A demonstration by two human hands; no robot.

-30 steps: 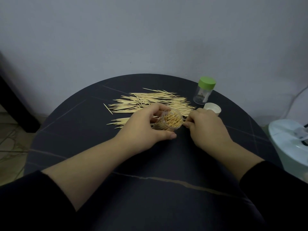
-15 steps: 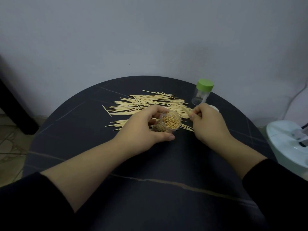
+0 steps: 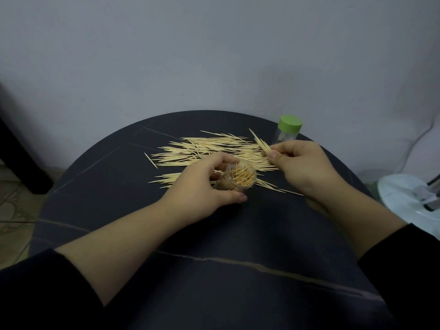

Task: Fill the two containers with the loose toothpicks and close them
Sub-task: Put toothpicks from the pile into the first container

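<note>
While the left hand [image 3: 204, 186] holds the open jar [image 3: 238, 178], the right hand [image 3: 302, 167] pinches some toothpicks [image 3: 260, 142] at two o'clock from it.

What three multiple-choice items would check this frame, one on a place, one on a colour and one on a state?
1. Where does the closed container stand?
A. on a chair
B. on the floor
C. at the far right of the table, beyond the right hand

2. What colour is its cap?
A. red
B. green
C. black

3. What is the right hand doing?
A. pinching a bundle of toothpicks
B. lying flat on the table
C. twisting a cap on

Key:
1 C: it stands upright behind the right hand, near the table's far edge.
2 B: the cap is light green.
3 A: thumb and fingers pinch the sticks, which point up and to the left, while the left hand holds the open container.
</note>
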